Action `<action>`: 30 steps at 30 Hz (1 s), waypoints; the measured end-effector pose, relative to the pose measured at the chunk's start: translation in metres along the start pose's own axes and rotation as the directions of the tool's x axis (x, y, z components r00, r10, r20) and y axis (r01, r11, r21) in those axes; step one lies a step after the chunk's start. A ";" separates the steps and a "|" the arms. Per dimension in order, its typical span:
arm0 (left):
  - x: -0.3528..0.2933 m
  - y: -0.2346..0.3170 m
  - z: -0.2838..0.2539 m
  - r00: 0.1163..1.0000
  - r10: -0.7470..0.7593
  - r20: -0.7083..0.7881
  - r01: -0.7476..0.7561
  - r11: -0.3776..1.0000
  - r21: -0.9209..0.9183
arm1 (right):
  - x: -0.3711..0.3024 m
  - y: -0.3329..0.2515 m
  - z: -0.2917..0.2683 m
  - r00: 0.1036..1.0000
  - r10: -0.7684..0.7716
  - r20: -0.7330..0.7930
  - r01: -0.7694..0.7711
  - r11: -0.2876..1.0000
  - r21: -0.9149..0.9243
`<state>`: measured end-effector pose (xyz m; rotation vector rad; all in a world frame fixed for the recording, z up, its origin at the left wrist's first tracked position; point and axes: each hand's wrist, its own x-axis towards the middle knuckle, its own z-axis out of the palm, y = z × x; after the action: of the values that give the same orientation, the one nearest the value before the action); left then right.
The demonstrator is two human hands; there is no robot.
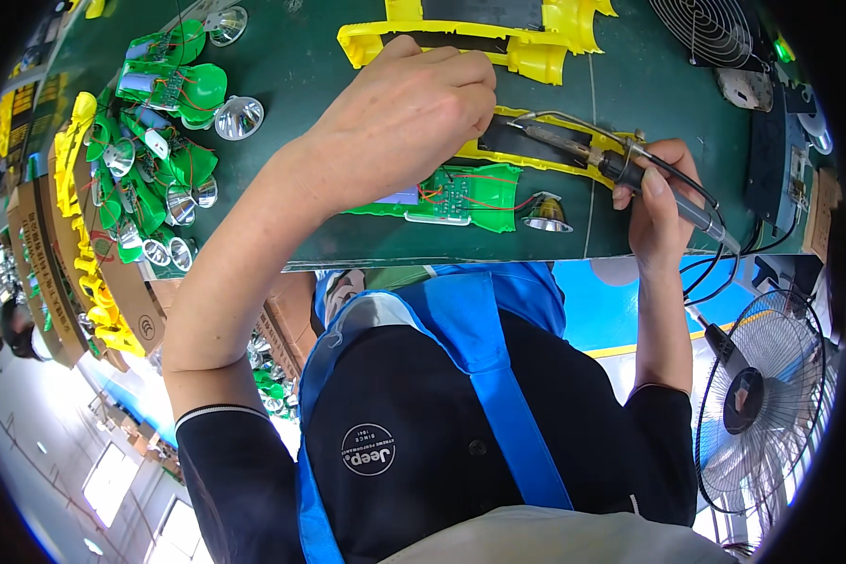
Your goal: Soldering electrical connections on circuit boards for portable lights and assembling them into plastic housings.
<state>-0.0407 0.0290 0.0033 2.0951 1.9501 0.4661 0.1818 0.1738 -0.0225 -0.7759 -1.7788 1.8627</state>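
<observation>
My right hand (663, 202) grips a soldering iron (688, 209), a thin bent metal tube running along it. The iron's tip reaches left over a yellow plastic shell half (550, 162) with a dark panel inside. Curled closed at the near edge of another yellow shell (536, 54), my left hand (428, 108) has its fingertips turned away, so what they pinch is hidden. Under that wrist lies an opened green flashlight body (489, 199) with a circuit board, red wires and a purple cell. Next to its right end sits a loose silver reflector (547, 214).
Several opened green flashlight bodies (164, 155) and silver reflectors (240, 118) cover the bench's left side. Yellow shells (83, 235) line a cardboard box (42, 263) there. A round wire guard (707, 30) and a dark boxy unit (773, 164) stand at the right. A fan (761, 399) stands below.
</observation>
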 end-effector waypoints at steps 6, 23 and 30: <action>-0.001 0.000 0.001 1.000 -0.002 -0.010 0.002 1.000 0.005 | -0.004 0.012 -0.003 0.991 -0.122 -0.058 0.126 0.989 0.082; -0.023 0.041 0.026 0.927 -0.021 -0.375 0.023 1.000 0.000 | 0.019 0.025 0.003 0.894 -0.360 -0.266 0.418 0.884 0.209; -0.004 0.059 0.039 0.853 -0.121 -0.508 0.076 0.991 -0.108 | 0.008 0.021 0.046 0.962 -0.237 -0.137 0.268 0.918 0.292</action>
<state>0.0285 0.0216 -0.0103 1.9392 2.2459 1.1684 0.1464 0.1440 -0.0440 -0.4848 -1.4040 1.8314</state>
